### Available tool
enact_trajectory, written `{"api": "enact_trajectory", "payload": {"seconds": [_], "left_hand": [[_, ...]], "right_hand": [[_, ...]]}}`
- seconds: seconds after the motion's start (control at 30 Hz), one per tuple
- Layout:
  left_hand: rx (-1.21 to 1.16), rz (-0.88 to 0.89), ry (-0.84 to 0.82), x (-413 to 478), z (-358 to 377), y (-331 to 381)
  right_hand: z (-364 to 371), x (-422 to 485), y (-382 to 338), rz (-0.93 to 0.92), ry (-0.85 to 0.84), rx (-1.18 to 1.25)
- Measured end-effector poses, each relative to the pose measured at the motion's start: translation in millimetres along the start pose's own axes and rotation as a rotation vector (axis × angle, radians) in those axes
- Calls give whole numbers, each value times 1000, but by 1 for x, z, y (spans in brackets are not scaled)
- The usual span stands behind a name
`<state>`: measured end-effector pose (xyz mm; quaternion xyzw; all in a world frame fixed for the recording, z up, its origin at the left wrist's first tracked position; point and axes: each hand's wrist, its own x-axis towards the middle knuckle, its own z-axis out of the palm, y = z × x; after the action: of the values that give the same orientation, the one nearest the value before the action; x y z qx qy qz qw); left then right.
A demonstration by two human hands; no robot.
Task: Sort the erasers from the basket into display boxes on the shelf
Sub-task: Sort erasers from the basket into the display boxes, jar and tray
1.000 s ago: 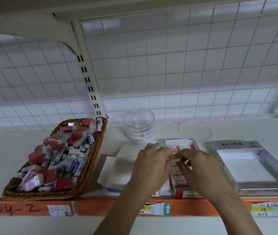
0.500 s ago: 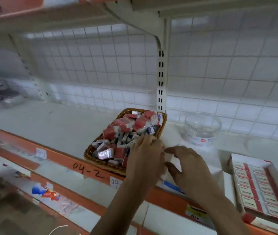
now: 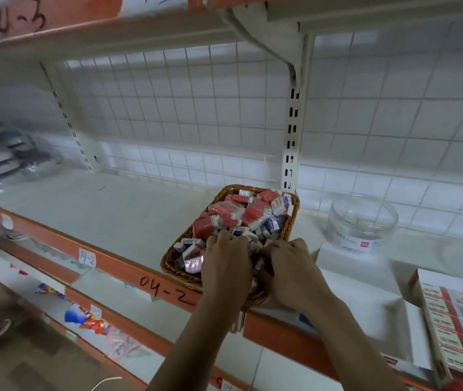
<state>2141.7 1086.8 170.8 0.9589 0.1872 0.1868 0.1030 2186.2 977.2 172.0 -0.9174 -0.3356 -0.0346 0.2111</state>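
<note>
**Item: eraser sorting, shelf bay marked "04-2" [image 3: 165,289]. Step recorded: pick-up from the basket.**

- Basket [image 3: 169,261]: wicker, set at the front edge of the shelf [image 3: 117,210], against the slotted upright. It was found heaped with erasers [image 3: 224,211], red-sleeved packs towards the back and smaller blue-and-white ones mixed in nearer the front.
- Left hand [image 3: 226,268]: sunk into the near end of the heap, knuckles up, fingers curled down among the erasers. Whether anything was pinched could not be told, as the fingertips were buried.
- Right hand [image 3: 289,268]: placed just beside the left at the basket's near right corner, fingers likewise bent into the pile. Its hold could not be told either.
- Display box [image 3: 447,280]: open, seen at the far right of the same shelf, well apart from the basket. It was largely filled with red-and-white erasers laid in neat rows.
- Clear jar [image 3: 362,224]: stood behind, between basket and box, seemingly empty.

**Assessment:** Much of the stock was judged unsorted. The next move was judged to call for one kind of eraser to be picked out of the mixed heap, lifted clear of the rim without spilling neighbours, and carried right to the matching box, to be laid in line with the rows.
</note>
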Motion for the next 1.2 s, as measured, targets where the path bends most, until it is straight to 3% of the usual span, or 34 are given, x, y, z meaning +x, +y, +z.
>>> {"api": "enact_trajectory", "payload": {"seconds": [0.33, 0.47, 0.63, 0.9, 1.07, 1.2], "left_hand": [[-205, 71, 62, -1, 4, -1], [-386, 97, 123, -1, -4, 15], [-607, 174, 17, 2, -13, 44], [-689, 211, -131, -3, 3, 83], [-466, 300, -217, -8, 25, 94], [-256, 264, -253, -13, 39, 95]], "right_hand": [[-7, -4, 2, 53, 163, 382], [-22, -14, 18, 174, 291, 608], [-38, -36, 50, 364, 354, 847], [-45, -69, 87, 478, 379, 820], [-38, -79, 100, 501, 333, 679], [-30, -83, 102, 418, 202, 429]]}}
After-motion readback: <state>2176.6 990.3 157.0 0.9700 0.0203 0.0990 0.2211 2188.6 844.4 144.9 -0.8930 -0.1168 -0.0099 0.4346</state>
